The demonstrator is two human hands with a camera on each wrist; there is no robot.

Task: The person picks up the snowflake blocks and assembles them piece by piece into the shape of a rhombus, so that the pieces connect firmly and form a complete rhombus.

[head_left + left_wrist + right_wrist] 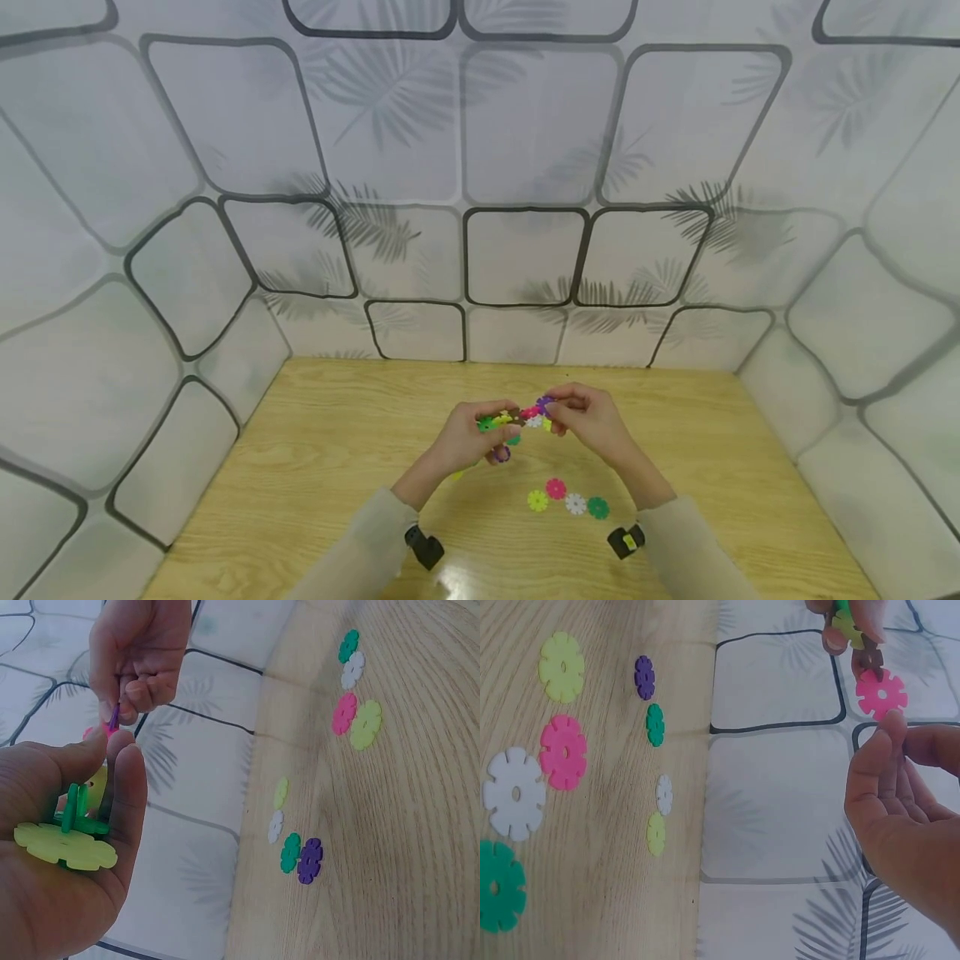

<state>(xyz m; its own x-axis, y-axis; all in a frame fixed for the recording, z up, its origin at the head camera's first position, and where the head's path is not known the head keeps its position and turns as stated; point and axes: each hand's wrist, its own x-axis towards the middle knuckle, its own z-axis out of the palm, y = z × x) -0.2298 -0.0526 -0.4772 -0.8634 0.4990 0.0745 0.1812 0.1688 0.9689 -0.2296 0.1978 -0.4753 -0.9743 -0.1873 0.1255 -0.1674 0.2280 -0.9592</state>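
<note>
My left hand (468, 437) grips a chain of interlocked flower-shaped plastic discs between thumb and fingers. In the left wrist view, a yellow disc (66, 846) and upright green disc (71, 808) lie at the palm. Past the fingertips, the right wrist view shows a brown disc (870, 658) and a pink disc (868, 696). My right hand (592, 417) pinches a purple disc (545, 405) against the pink one's edge; whether their slots are joined I cannot tell. Both hands are raised above the table, and fingers hide part of the chain.
Nearer on the wooden table (300, 500) lie loose yellow (537, 501), pink (556, 489), white (575, 503) and green (597, 507) discs. A farther row has purple (644, 677), green (655, 725), white (664, 795) and yellow (655, 833) discs. Patterned walls (525, 333) enclose the table.
</note>
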